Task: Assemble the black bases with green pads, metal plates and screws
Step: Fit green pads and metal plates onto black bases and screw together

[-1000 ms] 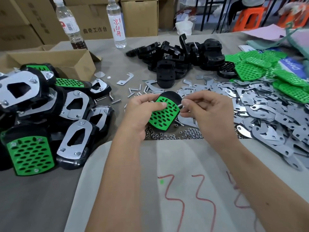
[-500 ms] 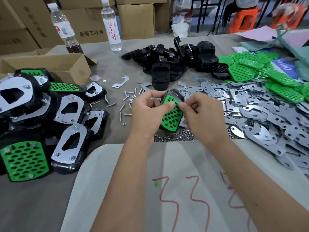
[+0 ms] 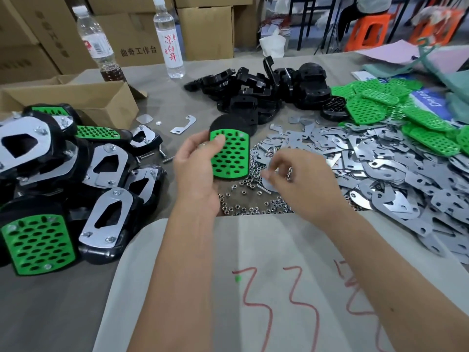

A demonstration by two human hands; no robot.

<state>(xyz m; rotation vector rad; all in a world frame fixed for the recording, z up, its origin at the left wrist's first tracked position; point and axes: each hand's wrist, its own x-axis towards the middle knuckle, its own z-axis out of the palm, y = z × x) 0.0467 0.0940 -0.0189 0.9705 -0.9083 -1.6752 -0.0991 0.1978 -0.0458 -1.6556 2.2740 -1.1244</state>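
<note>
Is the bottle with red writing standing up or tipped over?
Standing up. The bottle with red writing sits upright on the table, cap at the top, beside the other bottle.

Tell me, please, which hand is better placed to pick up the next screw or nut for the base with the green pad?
The right hand, probably. It hovers over the loose nuts and screws with fingers curled, free of the base. The left hand grips the black base with green pad, so it is occupied.

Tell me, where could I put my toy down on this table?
Best on the pale sheet with red marks, under the arms. Also the bare grey strip between cardboard box and black bases. Crowded: finished pieces left, metal plates right, nuts in the middle.
</note>
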